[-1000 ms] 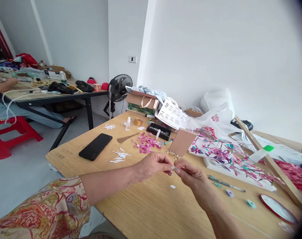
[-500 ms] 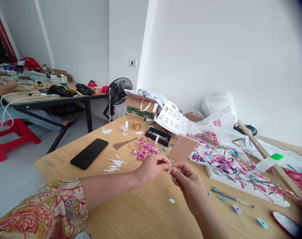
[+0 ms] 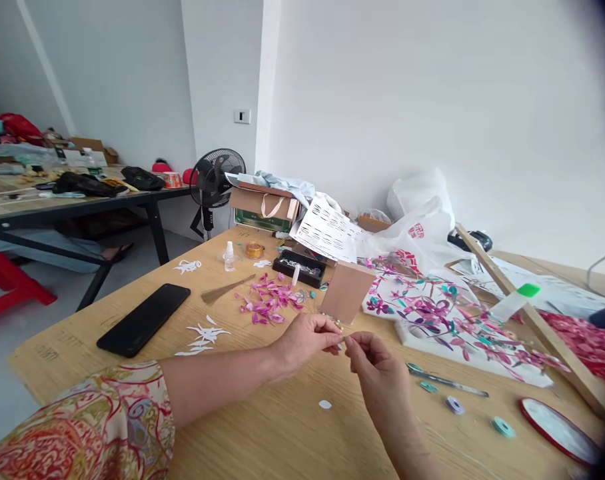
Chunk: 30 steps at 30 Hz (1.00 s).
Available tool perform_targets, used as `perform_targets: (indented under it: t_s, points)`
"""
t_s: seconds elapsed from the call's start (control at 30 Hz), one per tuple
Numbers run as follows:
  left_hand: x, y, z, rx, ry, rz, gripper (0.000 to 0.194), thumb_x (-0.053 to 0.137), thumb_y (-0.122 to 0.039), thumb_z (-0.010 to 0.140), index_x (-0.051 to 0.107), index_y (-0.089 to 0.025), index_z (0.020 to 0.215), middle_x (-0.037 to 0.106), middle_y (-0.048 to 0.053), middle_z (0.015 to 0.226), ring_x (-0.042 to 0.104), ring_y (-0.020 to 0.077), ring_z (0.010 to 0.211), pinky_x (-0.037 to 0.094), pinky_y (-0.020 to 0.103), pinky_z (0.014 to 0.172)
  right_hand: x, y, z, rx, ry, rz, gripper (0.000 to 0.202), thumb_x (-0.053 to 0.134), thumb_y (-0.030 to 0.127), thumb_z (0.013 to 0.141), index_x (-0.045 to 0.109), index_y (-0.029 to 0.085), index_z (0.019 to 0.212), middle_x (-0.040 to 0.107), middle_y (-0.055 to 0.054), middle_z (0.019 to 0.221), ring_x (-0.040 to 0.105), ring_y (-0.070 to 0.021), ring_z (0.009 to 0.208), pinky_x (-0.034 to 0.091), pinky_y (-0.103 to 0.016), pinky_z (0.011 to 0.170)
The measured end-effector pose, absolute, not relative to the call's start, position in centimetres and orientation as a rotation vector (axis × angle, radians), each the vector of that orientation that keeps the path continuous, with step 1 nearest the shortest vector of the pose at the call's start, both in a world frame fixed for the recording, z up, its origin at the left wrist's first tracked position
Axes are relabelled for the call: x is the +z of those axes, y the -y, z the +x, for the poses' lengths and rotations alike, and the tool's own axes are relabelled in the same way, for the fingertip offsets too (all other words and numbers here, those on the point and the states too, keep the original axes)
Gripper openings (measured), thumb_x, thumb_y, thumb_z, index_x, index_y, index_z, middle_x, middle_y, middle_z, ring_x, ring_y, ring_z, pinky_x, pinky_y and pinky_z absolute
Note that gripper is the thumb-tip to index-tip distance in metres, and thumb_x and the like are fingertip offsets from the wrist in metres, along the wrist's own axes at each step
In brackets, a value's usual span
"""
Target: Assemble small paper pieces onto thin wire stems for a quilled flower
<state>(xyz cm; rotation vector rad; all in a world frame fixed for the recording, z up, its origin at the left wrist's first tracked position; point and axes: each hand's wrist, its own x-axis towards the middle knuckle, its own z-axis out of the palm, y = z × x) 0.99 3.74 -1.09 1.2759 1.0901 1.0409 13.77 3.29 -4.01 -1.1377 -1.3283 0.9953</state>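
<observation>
You have one tiny piece [image 3: 342,345] between your fingertips, above the table [image 3: 262,433] and in front of the tilted brown board [image 3: 346,293]. Your fingers hide most of it, so neither which way it points nor its long axis can be told. Your left hand [image 3: 302,341] pinches it from the left, thumb and forefinger closed; your right hand [image 3: 381,373] pinches from the right, its other fingers curled in.

Just below your hands lies one white disc [image 3: 325,405] on the wood. Past your left hand are one loose heap of pink petals [image 3: 268,301] — too many to count — and, nearer your sleeve [image 3: 132,420], a cluster of white slivers [image 3: 202,335]. One phone [image 3: 143,320] lies left of these, its long axis running from near left to far right. Farther back stand one bottle [image 3: 229,259] and one black tray [image 3: 310,276], which lies flat.

To your right are two spools [image 3: 503,427], one pen-like tool [image 3: 450,381] slanting down to the right, and one red-rimmed dish [image 3: 560,431]. Behind them, the flower sprays [image 3: 442,310] — overlapping, so not countable — spread over white padding [image 3: 412,335].
</observation>
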Motion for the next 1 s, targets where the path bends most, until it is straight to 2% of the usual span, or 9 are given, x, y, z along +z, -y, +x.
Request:
perform_targets:
  t_s: [0.23, 0.57, 0.8, 1.0]
  points:
    - [-2.6, -3.9, 1.1, 1.037, -1.084, 1.180, 0.020, 0.063, -0.030, 0.063, 0.061, -0.010, 0.068, 0.057, 0.000, 0.062, 0.052, 0.0091, 0.060, 0.042, 0.024, 0.064, -5.5, -3.4, 13.7, 0.958, 1.349, -1.196, 0.021, 0.053, 0.037, 0.071, 0.055, 0.017, 0.065, 0.052, 0.001, 0.052, 0.041, -0.0101, 0.044, 0.032, -0.022, 0.042]
    - [-3.5, -4.4, 0.7, 0.975, -1.152, 1.177, 0.013, 0.060, -0.024, 0.063, 0.060, -0.011, 0.065, 0.056, -0.001, 0.058, 0.052, 0.0093, 0.059, 0.042, 0.024, 0.062, -6.7, -3.6, 13.5, 1.439, 1.046, -1.062, 0.026, 0.062, 0.040, 0.066, 0.054, 0.015, 0.064, 0.045, 0.005, 0.048, 0.032, -0.0059, 0.041, 0.023, -0.019, 0.039]
    - [-3.1, -3.9, 0.6, 0.978, -1.068, 1.113, 0.022, 0.060, -0.031, 0.066, 0.059, -0.010, 0.072, 0.056, 0.001, 0.064, 0.052, 0.0093, 0.062, 0.041, 0.025, 0.066, -6.9, -3.7, 13.7, 1.456, 0.955, -1.052, 0.026, 0.064, 0.038, 0.065, 0.054, 0.015, 0.064, 0.046, 0.004, 0.050, 0.032, -0.0057, 0.042, 0.021, -0.019, 0.040]
    - [-2.6, -3.6, 0.5, 0.973, -0.986, 1.119, 0.028, 0.057, -0.039, 0.069, 0.057, -0.011, 0.069, 0.054, 0.001, 0.064, 0.049, 0.0086, 0.063, 0.039, 0.023, 0.065, -6.7, -3.4, 13.7, 1.460, 0.931, -1.066, 0.025, 0.065, 0.038, 0.065, 0.054, 0.015, 0.064, 0.046, 0.005, 0.049, 0.032, -0.0055, 0.042, 0.021, -0.019, 0.040]
